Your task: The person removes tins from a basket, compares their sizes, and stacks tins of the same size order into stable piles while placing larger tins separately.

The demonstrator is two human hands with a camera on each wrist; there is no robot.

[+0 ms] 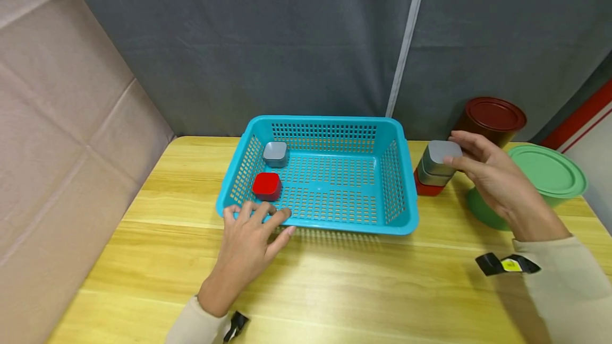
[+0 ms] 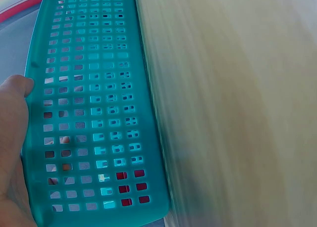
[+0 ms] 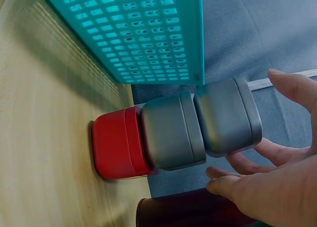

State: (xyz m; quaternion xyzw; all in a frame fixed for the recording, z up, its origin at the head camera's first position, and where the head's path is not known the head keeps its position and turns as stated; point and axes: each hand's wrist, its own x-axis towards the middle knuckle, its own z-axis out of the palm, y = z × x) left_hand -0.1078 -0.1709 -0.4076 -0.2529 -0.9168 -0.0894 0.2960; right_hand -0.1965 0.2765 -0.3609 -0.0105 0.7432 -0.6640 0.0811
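Observation:
My left hand [image 1: 248, 238] grips the near rim of a blue plastic basket [image 1: 319, 223], fingers over the rim and thumb outside. Inside the basket, toward its left end, are a small grey box [image 1: 275, 154] and a small red box [image 1: 266, 186]. To the basket's right stands a stack of a red box [image 3: 116, 144] at the bottom, a grey box [image 3: 171, 132] in the middle and another grey box [image 3: 227, 117] on top, sitting slightly askew. My right hand [image 1: 502, 185] is spread around the top grey box, its thumb apart from it in the right wrist view.
A green lidded tub [image 1: 547, 171] stands beside and partly behind my right forearm. Behind it is a dark red lidded can [image 1: 494, 115]. A grey curtain [image 1: 268, 68] hangs along the back of the wooden table [image 1: 334, 285], and a beige wall covering [image 1: 71, 121] is at left.

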